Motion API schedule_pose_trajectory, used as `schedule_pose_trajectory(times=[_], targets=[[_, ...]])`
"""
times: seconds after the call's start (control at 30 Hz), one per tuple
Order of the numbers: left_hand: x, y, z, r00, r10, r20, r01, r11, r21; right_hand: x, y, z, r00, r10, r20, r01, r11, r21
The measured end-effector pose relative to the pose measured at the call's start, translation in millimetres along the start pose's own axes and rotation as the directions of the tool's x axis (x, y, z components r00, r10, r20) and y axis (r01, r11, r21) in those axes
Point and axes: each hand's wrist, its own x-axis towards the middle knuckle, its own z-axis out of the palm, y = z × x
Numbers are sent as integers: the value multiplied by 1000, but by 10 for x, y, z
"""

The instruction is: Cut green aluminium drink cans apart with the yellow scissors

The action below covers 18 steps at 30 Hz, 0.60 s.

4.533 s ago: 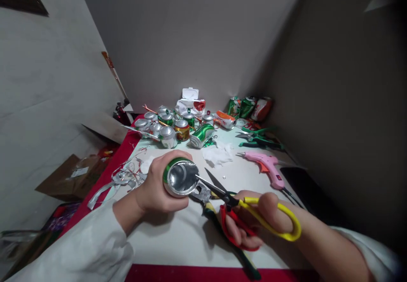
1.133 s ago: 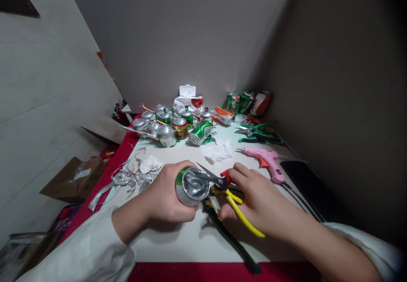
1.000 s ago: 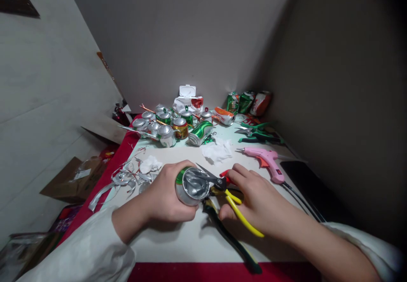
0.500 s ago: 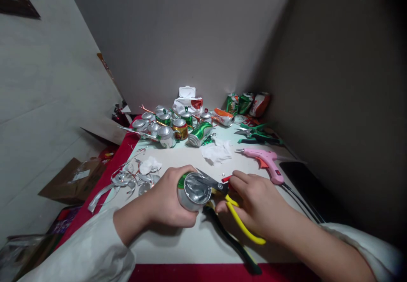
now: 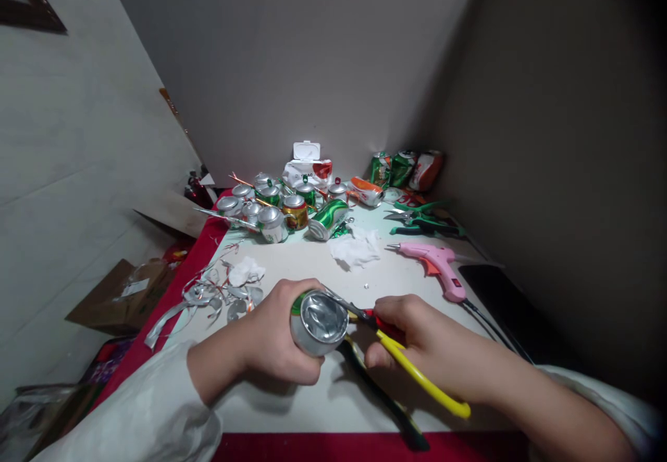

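My left hand point(image 5: 278, 333) is wrapped round a silver and green can point(image 5: 319, 323), its recessed silver end tilted up toward me. My right hand point(image 5: 432, 344) grips scissors point(image 5: 422, 375) with one yellow handle and one red handle, the red one mostly hidden by my fingers. The dark blades lie along the far upper rim of the can. Beneath and between my hands, a dark-handled tool point(image 5: 378, 396) rests on the white tabletop point(image 5: 271, 410), its head hidden behind the can.
Cut cans with silver tops point(image 5: 272, 220) cluster at the back left, beside a green can point(image 5: 328, 219). Metal scraps point(image 5: 201, 295) lie left. A pink glue gun point(image 5: 435, 260), green-handled cutters point(image 5: 417, 215) and a black slab point(image 5: 513, 309) are right. Crumpled tissue point(image 5: 356, 248) lies mid-table.
The can in my left hand has dropped slightly. My right hand has moved a little right and down, and the scissor blades have shifted to the can's far rim, with the handles turned.
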Motion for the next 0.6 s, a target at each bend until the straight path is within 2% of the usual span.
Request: schedule_pose_trajectory(times=[0.23,0.43,0.6], targets=[[-32,-55,-23,1000,-8,26,6,997,74,46,99,3,983,16,183,-65,962,265],[-14,-79,-89,998,8,54,-12,997,75,56,104,13,964,-89,251,-12,926,376],[8,-68,-112,994,-13,106,6,997,72,79,108,50,954,-132,269,-18,871,491]])
